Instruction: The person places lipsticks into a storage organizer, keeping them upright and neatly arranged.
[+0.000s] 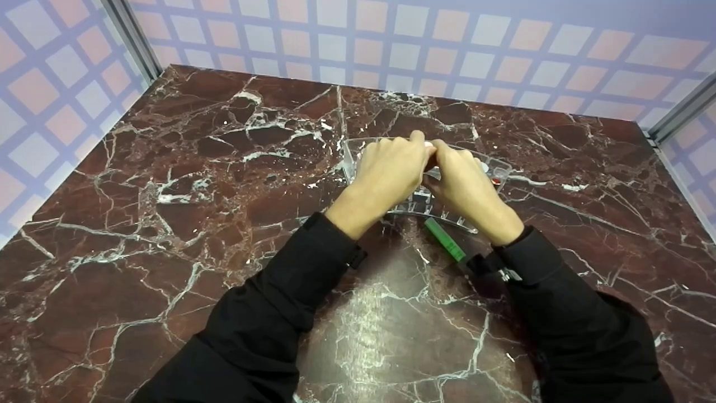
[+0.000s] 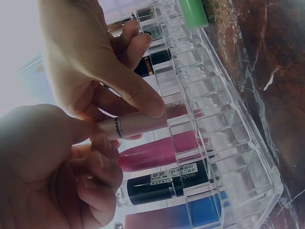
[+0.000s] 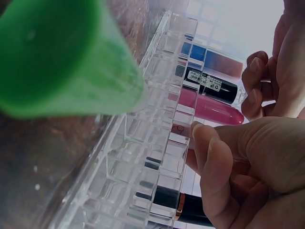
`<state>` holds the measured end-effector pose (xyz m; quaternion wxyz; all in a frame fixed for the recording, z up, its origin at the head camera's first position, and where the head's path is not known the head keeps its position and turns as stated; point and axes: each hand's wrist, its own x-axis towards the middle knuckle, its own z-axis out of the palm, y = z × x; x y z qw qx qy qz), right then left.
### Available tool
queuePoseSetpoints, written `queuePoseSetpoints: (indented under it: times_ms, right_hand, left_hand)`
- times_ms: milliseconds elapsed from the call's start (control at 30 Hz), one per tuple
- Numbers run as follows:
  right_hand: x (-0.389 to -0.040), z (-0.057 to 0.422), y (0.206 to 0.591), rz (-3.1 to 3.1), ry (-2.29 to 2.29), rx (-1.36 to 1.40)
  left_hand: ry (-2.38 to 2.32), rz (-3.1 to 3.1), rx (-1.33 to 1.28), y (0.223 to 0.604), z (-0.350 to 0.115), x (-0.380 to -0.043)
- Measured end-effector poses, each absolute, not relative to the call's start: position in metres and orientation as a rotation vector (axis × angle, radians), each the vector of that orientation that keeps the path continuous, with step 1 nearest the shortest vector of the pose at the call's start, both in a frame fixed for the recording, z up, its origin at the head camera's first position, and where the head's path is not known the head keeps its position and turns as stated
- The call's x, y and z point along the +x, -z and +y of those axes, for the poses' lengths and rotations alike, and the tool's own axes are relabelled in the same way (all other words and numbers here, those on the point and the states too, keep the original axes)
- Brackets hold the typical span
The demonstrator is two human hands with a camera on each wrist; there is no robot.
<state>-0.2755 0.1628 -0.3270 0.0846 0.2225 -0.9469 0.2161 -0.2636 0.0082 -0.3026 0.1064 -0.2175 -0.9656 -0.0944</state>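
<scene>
A clear acrylic organizer (image 1: 349,160) stands on the marble-patterned tabletop, partly hidden under both hands. A pale pink cosmetic tube (image 2: 139,123) with black lettering stands in one of its slots. My left hand (image 1: 391,163) pinches the tube's upper end, while my right hand (image 1: 467,187) pinches it lower down, just above the slot. Beside the tube is a magenta tube (image 2: 155,153), then a black tube (image 2: 155,187) with a white label and a blue-and-pink tube (image 2: 167,215). On the other side sits a black tube (image 3: 193,208) with a gold band.
A green tube (image 1: 446,240) is between the organizer's near edge and my right cuff, close to the right wrist camera. Small white and red items (image 1: 496,182) show at the organizer's right end. Checked panels (image 1: 335,45) with metal corner posts enclose the tabletop (image 1: 196,235).
</scene>
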Motion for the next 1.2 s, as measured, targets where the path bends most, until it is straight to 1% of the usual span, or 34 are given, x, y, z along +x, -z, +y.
queuePoseSetpoints:
  times_ms: [633, 900, 1200]
  right_hand:
    - [-0.276, 0.163, 0.328, -2.763, -0.654, 0.731]
    - [-0.275, 0.163, 0.327, -2.763, -0.637, 0.761]
    - [-0.273, 0.166, 0.318, -2.802, -0.679, 0.689]
  left_hand:
    - [0.28, -2.871, -0.535, 0.306, 0.008, -0.268]
    - [0.284, -2.877, -0.538, 0.308, 0.006, -0.271]
    - [0.341, -2.894, -0.601, 0.306, 0.005, -0.27]
